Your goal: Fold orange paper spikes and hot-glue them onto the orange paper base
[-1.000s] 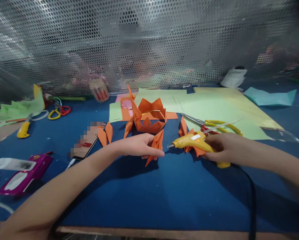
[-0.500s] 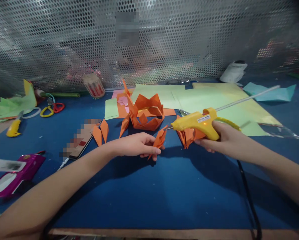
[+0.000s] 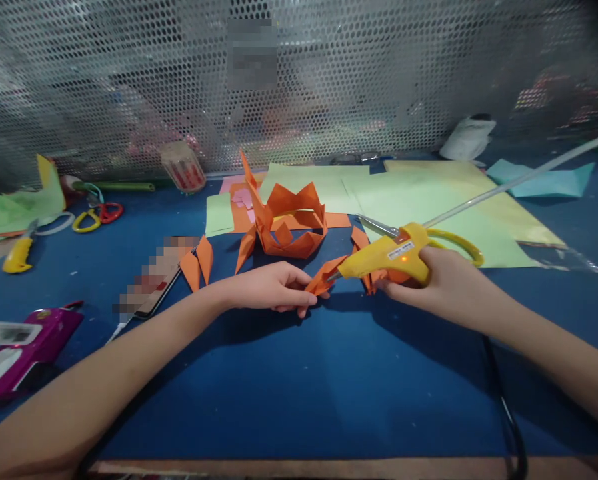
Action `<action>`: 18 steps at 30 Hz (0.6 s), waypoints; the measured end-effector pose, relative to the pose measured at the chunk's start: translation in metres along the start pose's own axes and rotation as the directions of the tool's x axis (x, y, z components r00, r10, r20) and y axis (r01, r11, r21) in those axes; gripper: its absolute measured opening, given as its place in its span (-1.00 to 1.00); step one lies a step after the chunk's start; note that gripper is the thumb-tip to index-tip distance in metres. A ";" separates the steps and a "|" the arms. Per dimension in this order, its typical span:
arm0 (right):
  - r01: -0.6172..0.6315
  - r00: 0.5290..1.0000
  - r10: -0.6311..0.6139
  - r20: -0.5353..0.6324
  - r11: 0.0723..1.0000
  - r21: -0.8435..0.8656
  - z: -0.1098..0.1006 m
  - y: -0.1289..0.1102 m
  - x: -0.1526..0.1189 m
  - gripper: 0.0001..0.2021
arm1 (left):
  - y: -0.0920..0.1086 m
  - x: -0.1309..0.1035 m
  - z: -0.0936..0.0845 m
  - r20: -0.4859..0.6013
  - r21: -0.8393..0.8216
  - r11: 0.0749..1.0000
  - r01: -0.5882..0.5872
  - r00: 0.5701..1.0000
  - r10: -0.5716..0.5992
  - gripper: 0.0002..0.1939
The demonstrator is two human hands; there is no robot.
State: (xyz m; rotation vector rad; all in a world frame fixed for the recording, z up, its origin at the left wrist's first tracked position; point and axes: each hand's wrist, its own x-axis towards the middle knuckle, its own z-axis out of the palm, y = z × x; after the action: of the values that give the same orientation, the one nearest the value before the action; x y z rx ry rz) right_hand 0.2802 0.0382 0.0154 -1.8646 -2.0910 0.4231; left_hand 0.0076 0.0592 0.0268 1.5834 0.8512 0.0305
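My left hand (image 3: 289,291) pinches a folded orange paper piece (image 3: 323,277) between thumb and fingers, just above the blue table. In my right hand (image 3: 441,283) is a yellow hot glue gun (image 3: 386,260) with a long clear glue stick (image 3: 519,179) in its back end. The gun's nozzle lies at the folded piece; whether it touches cannot be made out. Partly hidden behind the gun is another orange folded paper (image 3: 361,239). An orange paper ring with points (image 3: 299,250) stands just beyond my left hand, with a loose orange piece (image 3: 246,248) at its left.
Yellow-handled scissors (image 3: 471,248) lie behind the gun on pale green sheets (image 3: 429,193). A phone (image 3: 163,277), two orange folded pieces (image 3: 205,259), a yellow cutter (image 3: 19,255) and a purple device (image 3: 33,347) are at left. The gun's black cord (image 3: 501,393) hangs over the front edge.
The glue gun has moved slightly down and left, its nozzle now lower along the folded piece. The piece in my left hand has tipped from nearly upright to slanting right.
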 end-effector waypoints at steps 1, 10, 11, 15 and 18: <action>0.020 1.000 -0.020 -0.020 1.000 -0.002 0.002 0.001 0.001 -0.61 | 0.000 0.000 0.000 -0.005 -0.003 1.000 -0.003 1.000 0.003 -0.73; 0.116 0.993 -0.117 -0.026 0.993 -0.033 0.004 -0.002 0.002 -0.62 | 0.004 -0.001 0.002 -0.040 0.015 1.000 -0.001 0.999 0.002 -0.76; 0.120 0.992 -0.121 -0.034 0.992 -0.034 0.003 -0.003 0.002 -0.62 | 0.004 -0.001 0.001 -0.041 0.018 1.000 -0.002 0.999 0.003 -0.76; 0.147 0.986 -0.150 -0.075 0.988 -0.042 0.004 -0.001 0.002 -0.60 | 0.002 0.000 0.001 -0.039 0.014 1.000 -0.021 0.999 0.022 -0.77; 0.159 0.983 -0.163 -0.081 0.986 -0.046 0.004 0.001 0.001 -0.61 | 0.000 0.001 0.000 -0.039 0.012 1.000 -0.027 0.999 0.027 -0.78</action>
State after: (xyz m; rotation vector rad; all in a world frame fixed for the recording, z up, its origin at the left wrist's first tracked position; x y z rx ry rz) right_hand 0.2790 0.0391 0.0115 -1.6865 -2.1867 0.2614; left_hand 0.0082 0.0593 0.0261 1.6094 0.8613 0.0764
